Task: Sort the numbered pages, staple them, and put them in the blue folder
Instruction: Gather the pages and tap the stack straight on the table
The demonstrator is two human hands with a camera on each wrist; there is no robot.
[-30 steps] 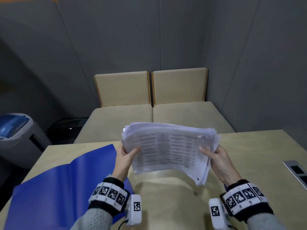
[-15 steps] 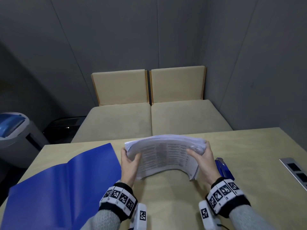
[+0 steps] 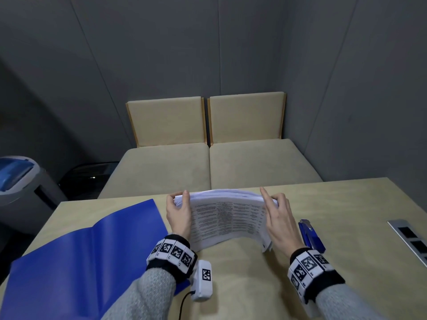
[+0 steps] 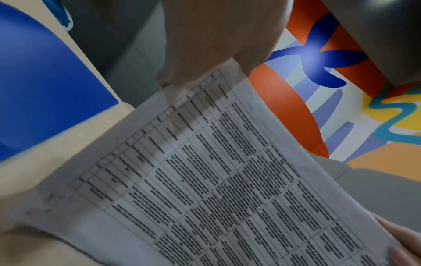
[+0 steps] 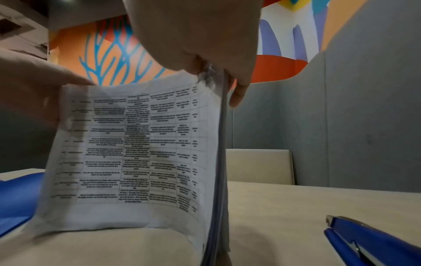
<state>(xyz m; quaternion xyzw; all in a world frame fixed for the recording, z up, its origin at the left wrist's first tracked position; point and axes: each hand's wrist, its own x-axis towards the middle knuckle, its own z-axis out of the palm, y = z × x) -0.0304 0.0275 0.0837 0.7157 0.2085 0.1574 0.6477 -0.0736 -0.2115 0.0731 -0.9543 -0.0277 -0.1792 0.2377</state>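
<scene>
Head view: stack of printed pages (image 3: 228, 221) stands on edge on the bench (image 3: 346, 215), bowed, left hand (image 3: 179, 215) and right hand (image 3: 278, 224) each in a curled grip on a side edge. Open blue folder (image 3: 92, 255) left of the grip; blue stapler (image 3: 312, 236) just right.
Left wrist view: fingers (image 4: 218, 36) clasp the pages' top corner.
Right wrist view: pages upright, stapler (image 5: 373, 239) on the bench, right.

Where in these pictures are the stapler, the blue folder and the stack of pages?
stapler (image 3: 312, 236), head view, blue top.
blue folder (image 3: 76, 257), head view, open inner face.
stack of pages (image 3: 226, 218), head view, printed front sheet.
</scene>
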